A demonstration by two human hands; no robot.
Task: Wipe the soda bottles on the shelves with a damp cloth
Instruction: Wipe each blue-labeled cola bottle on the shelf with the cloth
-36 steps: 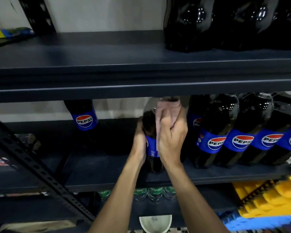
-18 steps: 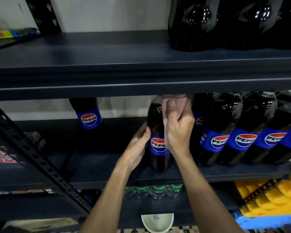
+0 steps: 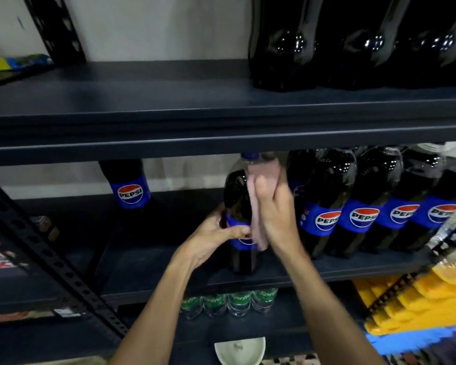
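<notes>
The tall dark plastic cola bottle stands near the front edge of the dark metal shelf, the left hand curled round its blue label, the right hand clutching a pink cloth against it. A hard stroke could tip it off.

Dark middle shelf carries Pepsi bottles; upper shelf dark bottles.

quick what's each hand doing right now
Left hand: grips the Pepsi bottle at its label.
Right hand: holds the pink cloth against that bottle.
</notes>
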